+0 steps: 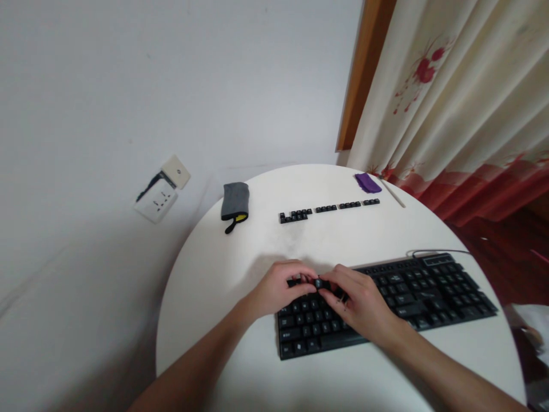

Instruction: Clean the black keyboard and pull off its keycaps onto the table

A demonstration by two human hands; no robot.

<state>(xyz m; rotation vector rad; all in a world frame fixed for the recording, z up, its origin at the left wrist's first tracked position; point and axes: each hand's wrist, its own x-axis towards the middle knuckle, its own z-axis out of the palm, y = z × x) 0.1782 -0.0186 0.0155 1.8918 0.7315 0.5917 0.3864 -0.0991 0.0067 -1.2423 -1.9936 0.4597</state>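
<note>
A small black keycap [318, 283] is pinched between the fingertips of both hands, just above the upper left part of a black keyboard [343, 337]. My left hand [285, 285] comes in from the left, its thumb and fingers closed on the keycap's left side. From the right, my right hand [355, 297] grips the other side with thumb and forefinger. Part of the keyboard's top rows is hidden beneath the hands. Behind the keyboard, several loose black keycaps [295, 216] lie in short rows on the white round table [240, 274].
A folded grey cloth [235, 199] with a black loop lies at the table's back left. At the back right are a purple cloth [368, 183] and a thin stick-like item [393, 193]. The keyboard's cable [437, 250] runs off to the right. Wall and curtain stand behind.
</note>
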